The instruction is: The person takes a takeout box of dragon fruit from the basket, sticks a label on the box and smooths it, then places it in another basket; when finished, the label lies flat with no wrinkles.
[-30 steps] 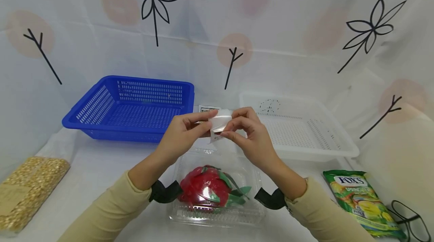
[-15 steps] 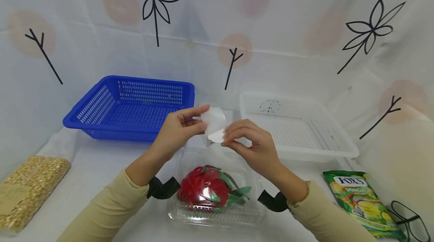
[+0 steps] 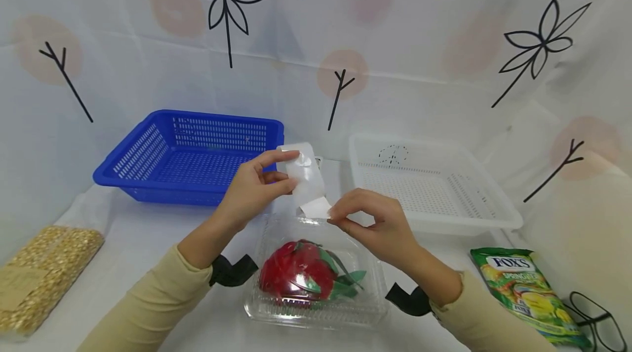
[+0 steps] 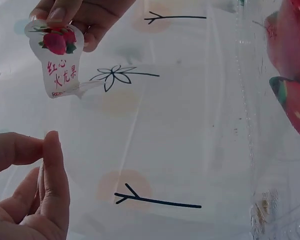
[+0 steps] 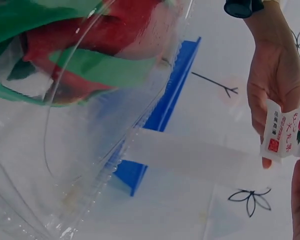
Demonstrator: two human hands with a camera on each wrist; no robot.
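Above the clear plastic clamshell box [image 3: 362, 311], both hands hold a white sticker label [image 3: 308, 182]. My left hand [image 3: 247, 193] pinches its left edge between thumb and forefinger. The right hand [image 3: 377, 217] pinches a folded flap at the lower end. Seen from the head, the label's plain glossy side shows. Printed on the far side of the label [image 4: 60, 75] are pink-red fruit and red lettering. In the right wrist view the label [image 5: 274, 132] is bent between the hands. Inside the lidded box lies a red fruit with green leaf-like tips [image 3: 298, 272].
Behind the hands stand a blue slotted basket [image 3: 217, 171] on the left and a white basket [image 3: 424, 196] on the right. A bag of yellow corn kernels [image 3: 54, 264] lies at left, a green FOX'S candy bag [image 3: 530, 297] at right. Patterned cloth [image 3: 419, 23] hangs behind.
The left hand has moved up and left, the right hand down and right. The label, bunched between the fingers earlier, now stretches out longer with a flap pulled down at its lower end.
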